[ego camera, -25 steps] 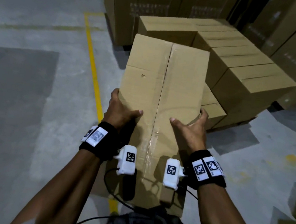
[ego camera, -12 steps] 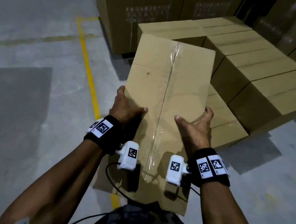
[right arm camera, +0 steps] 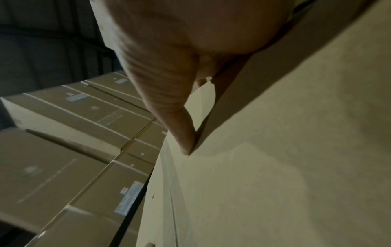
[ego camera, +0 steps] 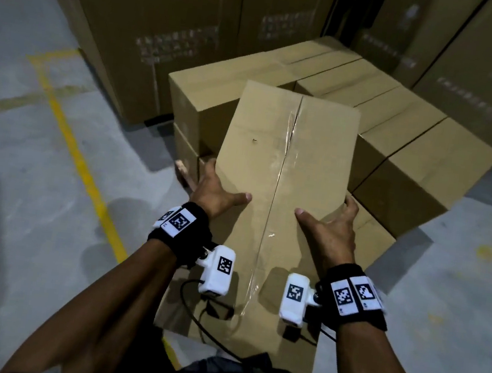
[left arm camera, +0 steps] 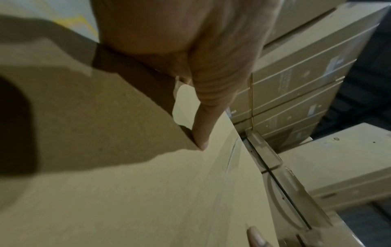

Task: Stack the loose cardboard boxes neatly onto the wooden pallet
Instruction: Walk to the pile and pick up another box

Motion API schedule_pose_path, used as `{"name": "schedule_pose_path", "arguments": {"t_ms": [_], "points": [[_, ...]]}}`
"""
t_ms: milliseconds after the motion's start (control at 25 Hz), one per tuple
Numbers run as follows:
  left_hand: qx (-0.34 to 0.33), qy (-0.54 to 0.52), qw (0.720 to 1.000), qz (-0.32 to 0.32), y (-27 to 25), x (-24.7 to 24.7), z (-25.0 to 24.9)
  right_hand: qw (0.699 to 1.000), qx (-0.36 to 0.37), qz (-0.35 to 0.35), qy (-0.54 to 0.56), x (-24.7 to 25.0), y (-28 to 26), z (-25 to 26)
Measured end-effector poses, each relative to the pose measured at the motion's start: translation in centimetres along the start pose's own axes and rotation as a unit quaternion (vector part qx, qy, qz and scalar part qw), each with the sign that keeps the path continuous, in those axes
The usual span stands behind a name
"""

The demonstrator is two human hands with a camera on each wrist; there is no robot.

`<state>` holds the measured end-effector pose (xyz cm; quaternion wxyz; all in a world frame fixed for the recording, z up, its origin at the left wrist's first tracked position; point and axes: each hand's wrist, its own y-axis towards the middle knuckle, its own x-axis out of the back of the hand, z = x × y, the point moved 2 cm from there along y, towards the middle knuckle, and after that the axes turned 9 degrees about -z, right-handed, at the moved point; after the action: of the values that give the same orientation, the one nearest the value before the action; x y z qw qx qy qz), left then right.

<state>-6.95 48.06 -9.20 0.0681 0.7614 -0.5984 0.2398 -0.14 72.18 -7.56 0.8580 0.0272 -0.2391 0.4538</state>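
Note:
I carry a long taped cardboard box (ego camera: 285,166) lengthwise in front of me. My left hand (ego camera: 216,191) grips its left edge and my right hand (ego camera: 330,228) its right edge, thumbs lying on top, fingers hidden down the sides. The left thumb (left arm camera: 211,108) presses the box top (left arm camera: 148,192); the right thumb (right arm camera: 169,108) does the same on its side of the box (right arm camera: 275,183). The box's far end hangs over the stacked boxes (ego camera: 401,138) on the wooden pallet (ego camera: 183,168), of which only a corner shows. A lower box (ego camera: 373,234) sits under my right hand.
Tall printed cartons (ego camera: 164,34) stand as a wall behind the pallet. A yellow floor line (ego camera: 76,157) runs along the left over grey concrete. More stacked cartons (right arm camera: 74,117) show in the right wrist view.
I have come closer to the pallet with the box. Its far end now reaches over the stack's near corner. Both hands keep the same grip.

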Motion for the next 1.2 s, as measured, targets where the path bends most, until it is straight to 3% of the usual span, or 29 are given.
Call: {"name": "schedule_pose_path", "arguments": {"t_ms": [240,560,1200], "points": [[-0.019,0.009,0.994,0.104,12.0,1.4,-1.0,0.994,-0.061,-0.087,0.019,-8.3,2.2,3.5],[-0.061,0.054,0.982,0.173,22.2,1.9,-3.0,0.981,-0.119,-0.153,0.024,-14.8,5.0,7.2],[-0.105,0.170,0.955,0.217,38.7,-8.3,-8.4,0.968,-0.180,-0.170,0.049,-21.0,23.2,7.8]]}}
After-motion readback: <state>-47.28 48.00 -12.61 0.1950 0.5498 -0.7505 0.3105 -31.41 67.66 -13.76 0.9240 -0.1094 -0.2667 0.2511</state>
